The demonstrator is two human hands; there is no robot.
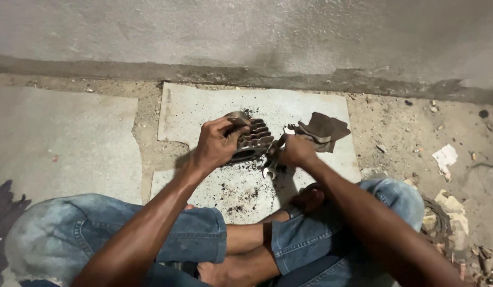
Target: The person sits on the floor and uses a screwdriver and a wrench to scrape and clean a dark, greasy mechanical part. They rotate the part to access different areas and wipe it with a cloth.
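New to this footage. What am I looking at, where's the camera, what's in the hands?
There is one view, from a camera worn on the person's head and looking down at their own hands; no machine is involved. The person sits cross-legged in jeans on a concrete floor. The left hand grips a finned metal engine cylinder, dark and dirty, tilted over a grey mat. The right hand holds a metal wrench against the cylinder's side, with a dark rag bunched behind it. Black grit is scattered on the mat below. Paper scraps and rubble lie to the right.
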